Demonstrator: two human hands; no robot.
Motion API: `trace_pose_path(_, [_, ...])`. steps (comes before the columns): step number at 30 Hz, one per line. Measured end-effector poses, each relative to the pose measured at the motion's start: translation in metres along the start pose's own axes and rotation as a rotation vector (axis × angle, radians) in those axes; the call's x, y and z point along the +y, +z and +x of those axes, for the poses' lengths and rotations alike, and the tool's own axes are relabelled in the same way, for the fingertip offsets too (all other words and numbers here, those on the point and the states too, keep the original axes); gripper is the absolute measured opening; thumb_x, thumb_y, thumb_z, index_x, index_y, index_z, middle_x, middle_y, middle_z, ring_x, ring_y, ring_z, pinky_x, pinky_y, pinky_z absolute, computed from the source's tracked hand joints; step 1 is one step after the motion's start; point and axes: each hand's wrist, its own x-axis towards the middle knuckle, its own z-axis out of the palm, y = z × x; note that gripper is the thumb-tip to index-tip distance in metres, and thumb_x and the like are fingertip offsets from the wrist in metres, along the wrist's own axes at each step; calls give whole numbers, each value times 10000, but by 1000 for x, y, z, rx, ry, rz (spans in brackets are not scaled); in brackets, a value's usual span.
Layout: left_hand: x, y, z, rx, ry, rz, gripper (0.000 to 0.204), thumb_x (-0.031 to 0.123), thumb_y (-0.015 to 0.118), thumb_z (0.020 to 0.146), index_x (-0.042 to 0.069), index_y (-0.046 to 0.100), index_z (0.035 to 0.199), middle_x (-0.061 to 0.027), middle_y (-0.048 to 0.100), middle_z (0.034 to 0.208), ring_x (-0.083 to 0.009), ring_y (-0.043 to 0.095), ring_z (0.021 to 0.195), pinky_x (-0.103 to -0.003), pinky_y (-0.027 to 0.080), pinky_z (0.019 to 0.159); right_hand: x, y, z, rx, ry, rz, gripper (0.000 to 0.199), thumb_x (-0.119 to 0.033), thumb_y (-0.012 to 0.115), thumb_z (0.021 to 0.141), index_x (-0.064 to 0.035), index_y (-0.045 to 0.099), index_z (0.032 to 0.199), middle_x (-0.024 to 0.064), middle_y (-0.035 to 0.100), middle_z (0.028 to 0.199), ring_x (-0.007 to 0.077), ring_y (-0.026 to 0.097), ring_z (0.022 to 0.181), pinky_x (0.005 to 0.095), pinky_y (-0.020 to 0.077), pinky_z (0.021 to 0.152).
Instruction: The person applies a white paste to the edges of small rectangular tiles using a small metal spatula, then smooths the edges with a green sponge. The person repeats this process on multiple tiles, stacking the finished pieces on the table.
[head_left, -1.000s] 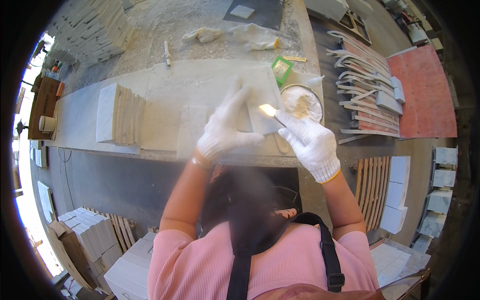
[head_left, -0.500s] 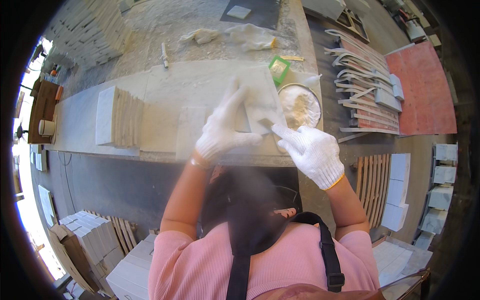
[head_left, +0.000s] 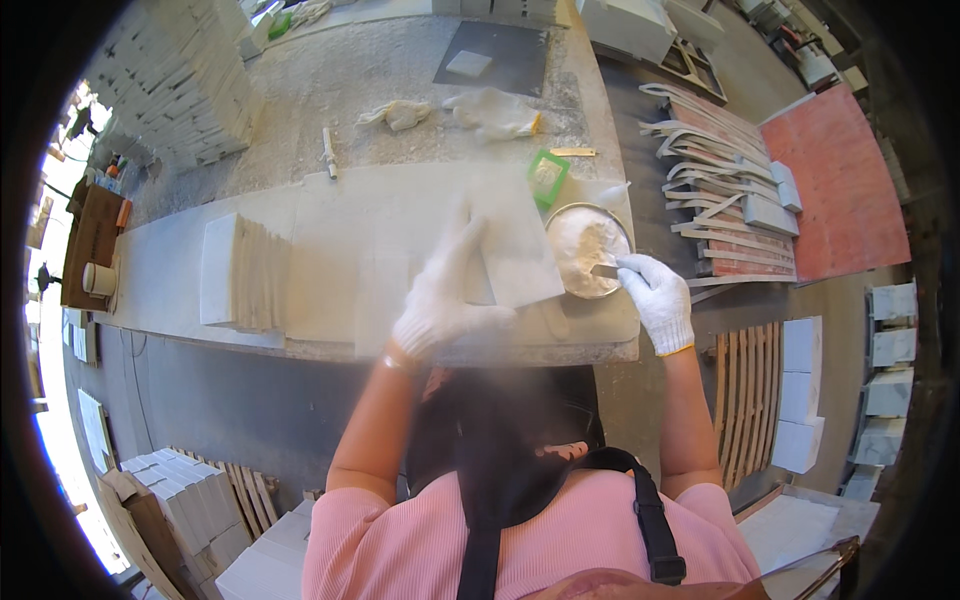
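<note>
My left hand (head_left: 440,285), in a white knit glove, lies beside a white tile (head_left: 527,265) with fingers stretched out and thumb spread wide. Its fingers run along the tile's left side and the thumb lies near the close corner. A whitish haze blurs this spot, so how firmly it touches is unclear. In the same kind of glove, my right hand (head_left: 657,300) is closed on a small putty knife (head_left: 604,271). The knife's flat blade points left, over or into the white paste or powder in a round bowl (head_left: 549,222).
A green-framed box (head_left: 547,178) sits beyond the bowl, near a yellowish stick (head_left: 573,152). Loose gloves (head_left: 492,114) and a white marker-like stick (head_left: 329,153) lie farther back. Stacked tiles (head_left: 240,270) stand at left; pale straps (head_left: 715,190) hang over a red board at right.
My right hand has moved from the tile's near right corner to the bowl, taking the putty knife along. The left hand stays by the tile. The whole view has shifted slightly.
</note>
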Motion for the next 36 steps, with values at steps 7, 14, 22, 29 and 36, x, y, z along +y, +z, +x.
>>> trace_pose_path(7, [-9, 7, -10, 24, -101, 2, 1406, 472, 1004, 573, 61, 244, 1682, -198, 312, 1720, -329, 367, 1565, -439, 357, 1247, 49, 2, 26, -80, 89, 37, 545, -491, 717, 960, -100, 711, 1338, 163, 752, 1264, 281, 721, 1151, 379, 535, 998])
trace_pose_path(14, [-5, 8, -11, 30, -133, 10, 1379, 307, 1007, 544, 12, 258, 1663, -238, 365, 1680, -351, 380, 1554, -424, 370, 1244, 93, -4, 119, 25, 142, -21, 770, -485, 822, 858, -83, 603, 1477, 203, 609, 1471, 314, 673, 1213, 391, 518, 1041])
trace_pose_path(22, [-8, 9, -12, 23, -134, 3, 1400, 463, 1004, 558, 63, 262, 1676, -188, 347, 1708, -326, 382, 1558, -445, 367, 1239, 105, 26, 159, -259, 175, 240, 453, -293, 790, 858, -34, 767, 1229, 99, 767, 1207, 153, 699, 1078, 308, 524, 980])
trace_pose_path(29, [-13, 12, -13, 53, -60, -35, 1376, 450, 1009, 573, -12, 284, 1648, -263, 394, 1658, -364, 405, 1539, -431, 365, 1239, 56, -3, 130, -57, 122, 473, 365, -201, 776, 948, -80, 699, 1284, -37, 737, 1118, 42, 638, 948, 246, 506, 749])
trace_pose_path(36, [-13, 13, -12, 58, -71, -103, 1394, 496, 1003, 579, -4, 270, 1654, -252, 390, 1664, -352, 399, 1543, -429, 365, 1236, -20, -23, 45, -323, 25, 684, 499, -74, 813, 893, -1, 656, 1360, 28, 712, 1167, 124, 664, 1093, 301, 532, 983])
